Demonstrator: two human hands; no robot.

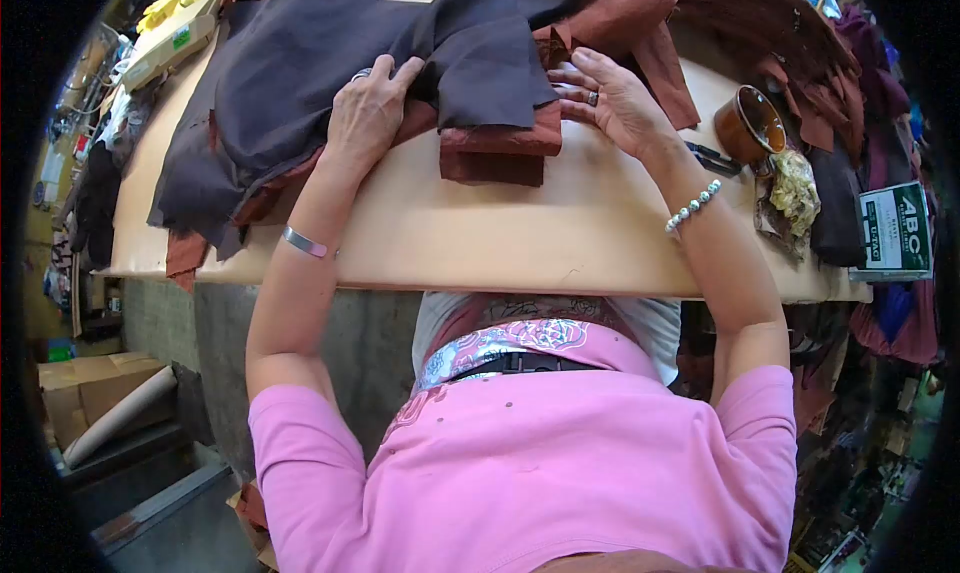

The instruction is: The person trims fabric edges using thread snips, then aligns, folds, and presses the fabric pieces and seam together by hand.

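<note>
Dark, nearly black cloth lies spread and bunched over reddish-brown cloth on the tan table. My left hand rests back-up on the dark cloth's near edge, its ringed finger and its rightmost digit apart and its other fingertips partly hidden. To its right, a folded dark piece covers a folded reddish-brown strip that juts toward me. Beside that stack's right edge is my right hand, palm turned inward, thumb raised and fingers spread. Its fingertips reach the cloth edge; whether they touch it I cannot tell.
On the right stand a brown cup, black pens, a crumpled yellowish bundle and a green-and-white ABC box. More reddish-brown cloth is heaped at the back right. A cardboard box sits below left.
</note>
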